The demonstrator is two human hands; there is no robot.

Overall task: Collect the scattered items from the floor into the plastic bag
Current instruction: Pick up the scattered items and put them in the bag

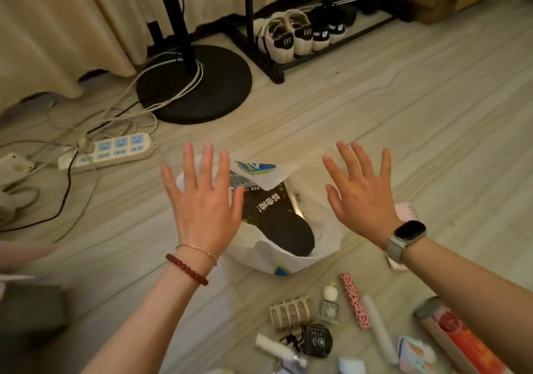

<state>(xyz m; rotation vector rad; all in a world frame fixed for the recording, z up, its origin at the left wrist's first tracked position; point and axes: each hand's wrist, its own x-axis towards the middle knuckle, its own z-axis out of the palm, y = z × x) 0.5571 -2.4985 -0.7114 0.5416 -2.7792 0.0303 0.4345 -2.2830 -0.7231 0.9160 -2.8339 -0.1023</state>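
A white plastic bag (288, 259) lies open on the floor in the middle, with a dark printed packet (277, 218) inside it. My left hand (202, 200) hovers flat over the bag's left side, fingers spread, holding nothing. My right hand (360, 192) hovers over its right side, also spread and empty. Scattered items lie near the bottom right: a beige hair claw (291, 313), a small perfume bottle (328, 304), a pink patterned tube (354, 301), a white stick (379, 330), a black round pouch (315, 342) and an orange-red canister (458, 339).
A power strip (109, 151) with tangled cables lies on the left. A black round stand base (196, 85) sits behind the bag, with a shoe rack (302, 36) holding shoes further back. A pink notebook (408, 212) shows behind my right wrist.
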